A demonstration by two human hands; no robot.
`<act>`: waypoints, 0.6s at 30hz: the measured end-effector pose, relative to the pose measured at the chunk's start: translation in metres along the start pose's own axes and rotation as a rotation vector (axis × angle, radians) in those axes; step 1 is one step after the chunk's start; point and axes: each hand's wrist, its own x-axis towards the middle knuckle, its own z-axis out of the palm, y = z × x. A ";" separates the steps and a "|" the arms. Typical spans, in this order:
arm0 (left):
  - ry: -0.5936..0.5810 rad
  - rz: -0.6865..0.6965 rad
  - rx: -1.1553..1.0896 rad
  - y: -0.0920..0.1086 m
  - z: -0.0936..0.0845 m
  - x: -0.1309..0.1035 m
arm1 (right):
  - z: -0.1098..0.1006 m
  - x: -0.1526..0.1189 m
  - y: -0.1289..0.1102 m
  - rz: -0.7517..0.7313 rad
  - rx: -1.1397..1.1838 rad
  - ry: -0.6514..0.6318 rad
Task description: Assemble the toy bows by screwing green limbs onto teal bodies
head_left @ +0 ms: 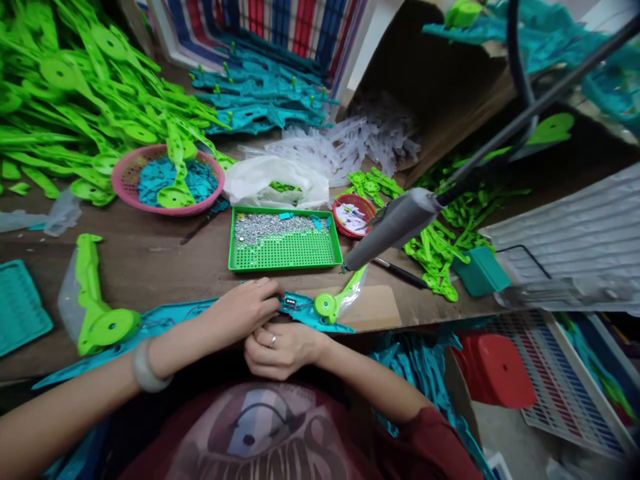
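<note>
A long teal plastic part (175,312) lies along the table's front edge, with a lime-green arm (111,325) at its left and a smaller green arm (327,307) with a clear blade at its right. Over its middle, my left hand (245,308) is closed, fingers bent down by a small dark component (291,302). Just below, my right hand (283,350) is curled at the part's near edge, its fingertips meeting those of my left. Whatever the fingers pinch is hidden. A grey electric screwdriver (393,227) hangs tip down above the small green arm.
A green tray (287,267) of small metal screws stands beyond my hands. Behind it are a pink basket (120,183) of teal pieces, a white bag (240,180) and a small red basket (355,230). Lime-green parts (75,87) pile up left. A black-handled tool (400,272) lies right.
</note>
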 end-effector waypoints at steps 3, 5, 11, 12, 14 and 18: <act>0.052 0.016 -0.071 -0.001 -0.003 -0.009 | 0.001 -0.001 0.000 0.007 -0.014 0.001; 0.085 -0.012 -0.173 0.000 -0.007 -0.014 | 0.000 -0.001 0.000 0.022 -0.025 -0.005; 0.215 -0.271 -0.371 -0.001 -0.015 -0.027 | -0.010 0.005 0.001 0.069 -0.110 0.100; 0.202 -0.275 -0.321 -0.002 -0.014 -0.029 | -0.012 0.005 0.001 0.079 -0.119 0.112; 0.133 -0.233 -0.189 -0.003 -0.012 -0.033 | -0.017 0.005 0.001 0.106 -0.141 0.126; 0.084 -0.123 -0.061 -0.001 -0.007 -0.040 | -0.027 0.003 0.007 0.293 -0.135 0.098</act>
